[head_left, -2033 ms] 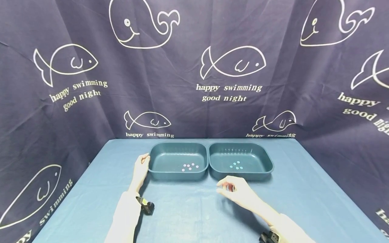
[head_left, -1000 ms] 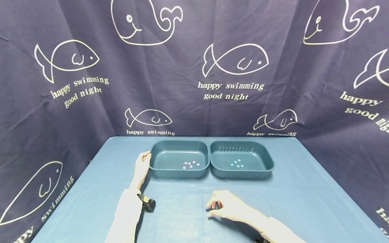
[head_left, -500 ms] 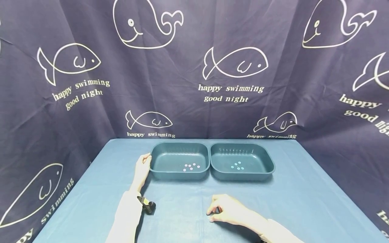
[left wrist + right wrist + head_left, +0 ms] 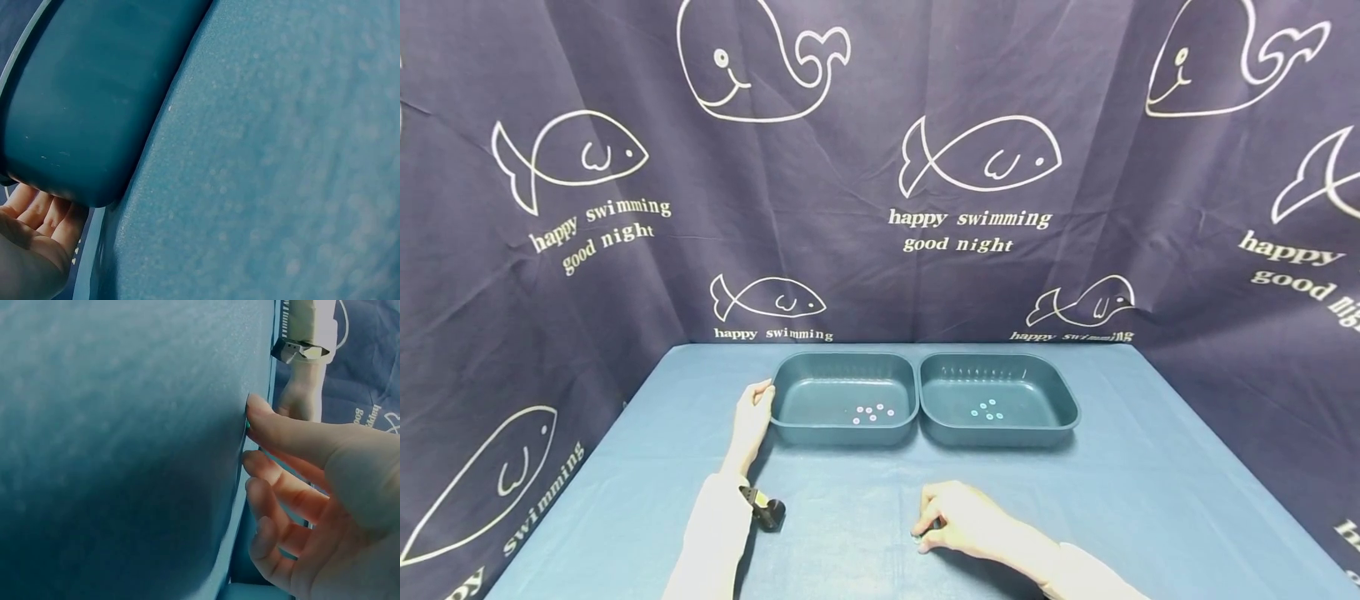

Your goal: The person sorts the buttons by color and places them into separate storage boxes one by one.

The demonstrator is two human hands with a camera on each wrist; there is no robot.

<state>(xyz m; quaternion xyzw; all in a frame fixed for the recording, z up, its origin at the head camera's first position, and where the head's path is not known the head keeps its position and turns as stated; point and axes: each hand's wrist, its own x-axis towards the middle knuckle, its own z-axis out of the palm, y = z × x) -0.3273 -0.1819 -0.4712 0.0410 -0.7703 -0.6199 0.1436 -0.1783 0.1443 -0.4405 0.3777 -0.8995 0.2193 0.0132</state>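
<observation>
My left hand (image 4: 751,418) rests against the left end of the left teal tray (image 4: 842,435). In the left wrist view, its fingers (image 4: 55,215) lie fairly straight against the outer wall of that tray; the thumb is hidden. On the tabletop in front of the trays, my right hand (image 4: 958,518) pinches a tiny light-blue disc (image 4: 916,538) between thumb and forefinger. Only a green speck of this disc (image 4: 248,425) shows in the right wrist view, and the other fingers are loosely bent. Several pinkish discs (image 4: 872,418) lie inside the left tray.
Butting against the left tray is a matching right tray (image 4: 1000,437), with several light-blue discs (image 4: 989,417) inside. A blue cloth (image 4: 842,542) covers the table. Behind and at both sides hangs a dark curtain (image 4: 865,167) with fish drawings.
From beside the right tray, my right hand has moved down and left to the tabletop, where its thumb and forefinger have closed on the disc. My left hand has stayed at the tray.
</observation>
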